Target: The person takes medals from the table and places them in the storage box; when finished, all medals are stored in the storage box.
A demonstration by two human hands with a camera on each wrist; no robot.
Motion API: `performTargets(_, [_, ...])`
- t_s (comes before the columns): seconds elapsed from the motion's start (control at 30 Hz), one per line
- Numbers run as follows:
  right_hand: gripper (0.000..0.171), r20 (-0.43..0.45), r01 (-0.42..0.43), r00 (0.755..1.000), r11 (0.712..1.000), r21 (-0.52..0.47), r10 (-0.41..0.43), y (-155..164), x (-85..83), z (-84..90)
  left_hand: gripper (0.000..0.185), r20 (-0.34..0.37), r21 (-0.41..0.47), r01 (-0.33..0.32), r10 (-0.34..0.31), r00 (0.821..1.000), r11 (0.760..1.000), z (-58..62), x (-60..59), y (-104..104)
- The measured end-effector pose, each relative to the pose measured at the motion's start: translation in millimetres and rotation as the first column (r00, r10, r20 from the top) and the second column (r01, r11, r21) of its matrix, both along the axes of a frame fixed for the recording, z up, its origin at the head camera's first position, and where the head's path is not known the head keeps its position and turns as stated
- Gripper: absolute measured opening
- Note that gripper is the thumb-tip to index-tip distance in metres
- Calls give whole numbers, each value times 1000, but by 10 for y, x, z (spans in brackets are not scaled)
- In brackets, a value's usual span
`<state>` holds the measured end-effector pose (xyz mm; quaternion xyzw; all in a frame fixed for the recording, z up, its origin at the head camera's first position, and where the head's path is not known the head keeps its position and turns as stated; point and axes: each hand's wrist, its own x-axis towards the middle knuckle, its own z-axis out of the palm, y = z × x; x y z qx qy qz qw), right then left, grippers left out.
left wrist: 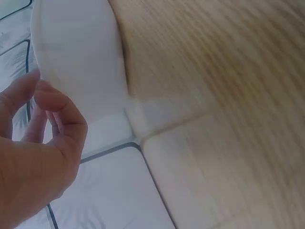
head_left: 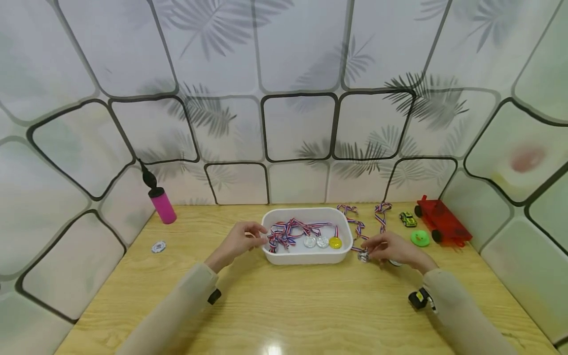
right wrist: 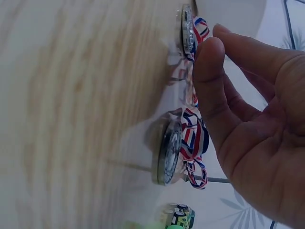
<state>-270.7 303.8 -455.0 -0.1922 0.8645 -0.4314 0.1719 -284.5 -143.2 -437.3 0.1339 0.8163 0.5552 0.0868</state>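
Observation:
A white tub (head_left: 306, 257) stands mid-table holding two silver medals (head_left: 316, 241) and a gold medal (head_left: 335, 242) on red-white-blue ribbons. My left hand (head_left: 255, 236) hovers at the tub's left rim beside the ribbons. In the left wrist view its fingers (left wrist: 59, 105) are loosely curled by the tub wall (left wrist: 76, 47) and hold nothing. My right hand (head_left: 377, 249) hangs relaxed over two silver medals (head_left: 364, 256) lying on the table right of the tub. From the right wrist, that hand (right wrist: 214, 43) hovers just above one medal (right wrist: 167, 152) and the other medal (right wrist: 187, 31).
A pink pump (head_left: 160, 201) and a white round token (head_left: 158, 246) lie at the left. A red toy trailer (head_left: 441, 222), a small toy car (head_left: 407, 219) and a green disc (head_left: 420, 238) sit at the right. Patterned walls enclose the wooden table (head_left: 284, 305).

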Motion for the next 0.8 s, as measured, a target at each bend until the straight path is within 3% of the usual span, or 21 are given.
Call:
performTargets(0.3, [32, -8, -17, 1000, 996, 92, 18, -114, 1, -85, 36, 95, 53, 20, -25, 995, 998, -84, 43, -66])
performTargets(0.57, [36, -29, -10, 999, 989, 145, 14, -177, -41, -63, 36, 108, 36, 21, -25, 994, 999, -60, 18, -78])
performTargets(0.8, [27, -11, 1, 1000, 992, 127, 1, -186, -68, -51, 34, 113, 22, 26, -28, 993, 999, -56, 1, -87])
